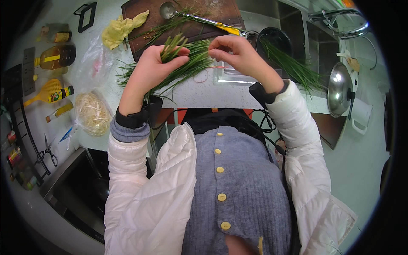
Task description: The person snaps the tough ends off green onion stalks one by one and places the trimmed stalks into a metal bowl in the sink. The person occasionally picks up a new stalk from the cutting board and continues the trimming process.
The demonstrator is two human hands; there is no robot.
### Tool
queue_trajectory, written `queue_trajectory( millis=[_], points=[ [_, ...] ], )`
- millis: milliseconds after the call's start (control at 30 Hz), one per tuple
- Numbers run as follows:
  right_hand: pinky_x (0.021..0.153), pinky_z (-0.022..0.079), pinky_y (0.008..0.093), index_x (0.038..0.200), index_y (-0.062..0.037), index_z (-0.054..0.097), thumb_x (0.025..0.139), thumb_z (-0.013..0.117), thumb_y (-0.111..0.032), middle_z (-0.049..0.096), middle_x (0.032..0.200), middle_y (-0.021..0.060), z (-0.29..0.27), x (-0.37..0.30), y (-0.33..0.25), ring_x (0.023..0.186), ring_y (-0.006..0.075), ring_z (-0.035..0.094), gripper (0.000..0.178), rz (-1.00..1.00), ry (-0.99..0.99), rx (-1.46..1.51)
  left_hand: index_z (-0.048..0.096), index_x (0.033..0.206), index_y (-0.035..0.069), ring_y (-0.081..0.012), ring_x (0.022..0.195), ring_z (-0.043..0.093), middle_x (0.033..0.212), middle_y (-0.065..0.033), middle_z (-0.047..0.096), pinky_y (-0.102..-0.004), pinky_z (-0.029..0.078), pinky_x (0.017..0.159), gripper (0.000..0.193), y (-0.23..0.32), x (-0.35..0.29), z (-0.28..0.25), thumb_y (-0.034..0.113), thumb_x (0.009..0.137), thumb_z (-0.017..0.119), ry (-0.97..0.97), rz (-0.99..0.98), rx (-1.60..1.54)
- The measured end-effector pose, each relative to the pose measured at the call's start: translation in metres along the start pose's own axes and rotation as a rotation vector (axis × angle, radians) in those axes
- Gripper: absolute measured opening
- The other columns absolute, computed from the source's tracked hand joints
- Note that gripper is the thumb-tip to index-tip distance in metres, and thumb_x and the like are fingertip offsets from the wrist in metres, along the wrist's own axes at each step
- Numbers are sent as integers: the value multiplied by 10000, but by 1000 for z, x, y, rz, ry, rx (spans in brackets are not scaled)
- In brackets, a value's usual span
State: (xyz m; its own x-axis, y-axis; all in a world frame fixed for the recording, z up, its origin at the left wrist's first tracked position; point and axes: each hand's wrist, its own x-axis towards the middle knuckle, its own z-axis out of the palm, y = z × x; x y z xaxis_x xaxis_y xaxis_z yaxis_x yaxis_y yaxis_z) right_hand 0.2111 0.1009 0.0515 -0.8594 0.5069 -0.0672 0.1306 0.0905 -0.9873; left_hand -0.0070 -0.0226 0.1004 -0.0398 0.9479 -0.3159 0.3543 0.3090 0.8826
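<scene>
My left hand [154,67] is closed around a bunch of green chives [173,47], their cut stem ends sticking up above the thumb. Just right of the bunch, my right hand [239,54] has its thumb and fingertips drawn together in a pinch. Whatever lies between those fingertips is too small to make out. More chives [196,59] spread over the counter beneath and between both hands. Past my right wrist, long chives [293,68] hang out of a black bowl [274,33] at the sink's edge.
A dark cutting board [225,12] bears a ladle [168,10] and chive scraps. A yellow cloth [121,32] rests at its left. A clear tray [233,77] sits under my right hand. Bottles [57,57], a bagged pale bundle [92,112] and scissors [49,152] lie left; a lid [339,89] stands right.
</scene>
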Motion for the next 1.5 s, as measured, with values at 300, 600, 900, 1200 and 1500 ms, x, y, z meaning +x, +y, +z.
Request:
queue_trajectory(
  millis=[300, 600, 900, 1200, 1500],
  points=[
    [574, 415, 214, 889, 14, 630, 919, 641, -211, 591, 721, -16, -10, 1, -43, 657, 40, 515, 227, 5, -44, 222, 660, 948, -3, -66, 770, 595, 805, -30, 699, -240, 479, 710, 192, 39, -7, 3, 146, 845, 725, -105, -47, -183],
    [562, 425, 215, 857, 17, 656, 870, 713, -198, 624, 731, 3, 16, -1, -43, 642, 49, 543, 222, 155, 46, 206, 628, 1003, 60, 18, 494, 380, 797, -11, 707, -170, 255, 437, 136, 29, -4, 10, 155, 906, 631, -100, 37, -224],
    [721, 477, 240, 1037, -15, 663, 914, 636, -148, 646, 847, 13, 11, 5, -40, 794, 88, 594, 184, -20, 294, 250, 594, 984, 63, 6, 444, 326, 814, -64, 708, -180, 245, 398, 121, 30, -14, 4, 163, 920, 615, -56, -155, -479],
    [639, 466, 207, 906, 15, 669, 895, 672, -184, 645, 763, 9, 18, 6, -43, 686, 60, 576, 199, 73, 36, 455, 665, 1002, 49, 1, 483, 384, 651, 81, 539, -182, 265, 425, 194, 27, -15, 4, 200, 881, 686, -72, -197, -412],
    [608, 464, 213, 917, 18, 672, 926, 629, -205, 628, 737, 1, 15, 6, -45, 661, 59, 563, 227, 128, 89, 500, 669, 934, 55, 0, 491, 402, 642, 87, 528, -183, 263, 425, 150, 26, -13, 9, 163, 843, 721, 49, -224, -439]
  ],
)
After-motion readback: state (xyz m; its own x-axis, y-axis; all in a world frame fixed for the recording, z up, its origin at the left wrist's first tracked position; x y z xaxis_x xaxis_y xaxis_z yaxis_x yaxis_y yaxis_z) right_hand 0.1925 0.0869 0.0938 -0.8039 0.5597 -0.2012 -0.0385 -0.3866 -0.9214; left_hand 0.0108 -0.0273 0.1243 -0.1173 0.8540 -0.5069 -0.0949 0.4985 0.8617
